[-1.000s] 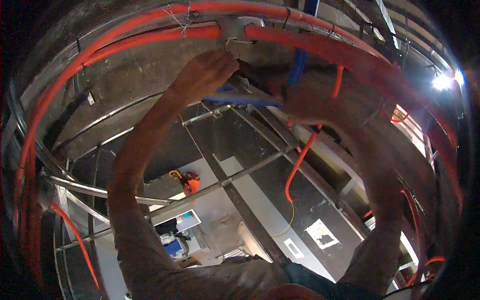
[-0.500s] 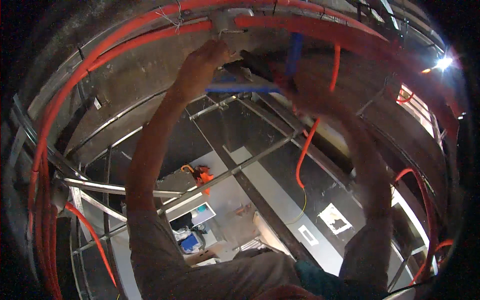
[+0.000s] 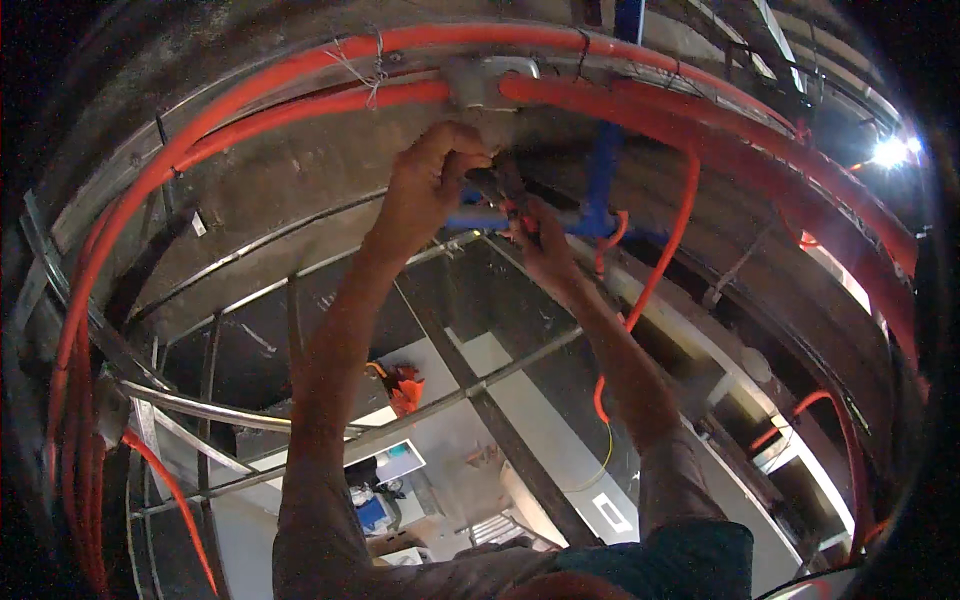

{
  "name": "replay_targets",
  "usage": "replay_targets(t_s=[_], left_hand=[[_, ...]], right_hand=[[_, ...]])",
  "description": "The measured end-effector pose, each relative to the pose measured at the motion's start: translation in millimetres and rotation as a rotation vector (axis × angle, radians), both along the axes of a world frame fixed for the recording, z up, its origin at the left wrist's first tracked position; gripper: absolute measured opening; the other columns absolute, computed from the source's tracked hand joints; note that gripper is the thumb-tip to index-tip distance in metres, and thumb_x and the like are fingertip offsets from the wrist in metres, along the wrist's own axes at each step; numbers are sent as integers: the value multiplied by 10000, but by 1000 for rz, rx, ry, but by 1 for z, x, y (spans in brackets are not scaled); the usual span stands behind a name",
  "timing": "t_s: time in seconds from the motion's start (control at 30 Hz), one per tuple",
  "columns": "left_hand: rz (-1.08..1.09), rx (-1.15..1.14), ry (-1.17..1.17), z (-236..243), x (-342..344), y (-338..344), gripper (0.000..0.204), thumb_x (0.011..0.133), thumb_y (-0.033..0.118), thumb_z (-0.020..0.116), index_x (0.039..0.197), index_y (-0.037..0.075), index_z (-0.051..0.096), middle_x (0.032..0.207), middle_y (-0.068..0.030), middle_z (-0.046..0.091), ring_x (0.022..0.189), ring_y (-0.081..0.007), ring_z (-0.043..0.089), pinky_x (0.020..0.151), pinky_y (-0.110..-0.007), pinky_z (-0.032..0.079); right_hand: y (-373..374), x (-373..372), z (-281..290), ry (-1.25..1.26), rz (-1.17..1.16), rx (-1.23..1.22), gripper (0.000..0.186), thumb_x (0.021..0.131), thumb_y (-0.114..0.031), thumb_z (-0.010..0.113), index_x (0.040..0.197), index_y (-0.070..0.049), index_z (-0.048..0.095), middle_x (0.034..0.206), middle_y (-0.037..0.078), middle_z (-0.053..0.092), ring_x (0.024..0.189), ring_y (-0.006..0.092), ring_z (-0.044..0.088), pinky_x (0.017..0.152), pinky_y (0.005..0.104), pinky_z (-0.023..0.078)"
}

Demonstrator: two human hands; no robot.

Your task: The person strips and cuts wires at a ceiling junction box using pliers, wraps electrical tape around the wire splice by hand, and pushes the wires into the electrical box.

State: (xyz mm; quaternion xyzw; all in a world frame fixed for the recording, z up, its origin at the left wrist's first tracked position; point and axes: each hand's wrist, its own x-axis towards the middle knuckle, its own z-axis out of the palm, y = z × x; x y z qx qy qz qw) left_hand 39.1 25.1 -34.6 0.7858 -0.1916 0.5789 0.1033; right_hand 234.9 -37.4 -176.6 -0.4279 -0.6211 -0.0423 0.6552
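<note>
Both my arms are raised toward the ceiling. My left hand (image 3: 430, 168) is closed in a pinch just below a grey junction box (image 3: 474, 84); whatever sits between its fingertips is too small to name. My right hand (image 3: 550, 243) grips pliers (image 3: 515, 205) with red handles and dark jaws. Their jaws point up beside my left fingertips; whether they touch anything there is too dim to tell. A red conduit (image 3: 400, 93) enters the box from the left, and a thicker red conduit (image 3: 560, 95) meets it from the right.
A blue pipe (image 3: 606, 170) runs behind my right hand. Below spreads a metal ceiling frame (image 3: 520, 365), with red flexible conduits (image 3: 682, 215) hanging around it. A bright lamp (image 3: 890, 152) shines at right. Far beneath, an orange-red item (image 3: 404, 388) and a white tray (image 3: 405, 462) are visible.
The view has shifted, so the box and conduits appear lower. My right hand and the pliers, smeared by motion before, now show clearly, with the forearm nearer the middle. My left hand stays pinched.
</note>
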Motion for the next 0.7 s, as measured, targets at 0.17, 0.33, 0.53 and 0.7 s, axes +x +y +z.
replay_targets(t_s=[0.17,0.33,0.53,0.7], left_hand=[[-18,-60,-11,1,-4,-5,207,900,-177,534,992,8,541,912,-100,643,920,-198,704,776,-304,581],[-126,-168,69,-1,-3,2,177,912,-162,527,981,-1,548,972,-113,642,914,-184,702,794,-286,571],[-144,-191,31,-2,0,3,199,907,-176,498,1001,-13,562,1016,-108,640,906,-168,698,804,-276,556],[-154,-177,19,-2,2,4,175,911,-160,529,994,-11,568,1014,-106,643,907,-160,693,812,-271,549]], right_hand=[[33,10,25,-208,-45,72,398,964,-38,531,1355,-58,461,1178,145,612,989,284,614,869,392,492],[55,10,37,-104,154,185,382,945,-5,563,1313,-51,472,1187,150,604,1043,298,610,877,400,497],[69,16,41,-149,118,247,395,919,-51,654,1287,-46,509,1184,160,620,1075,315,610,864,411,511],[76,26,45,-177,67,183,404,891,-123,705,1245,-40,529,1185,182,618,1085,367,605,896,455,496]])
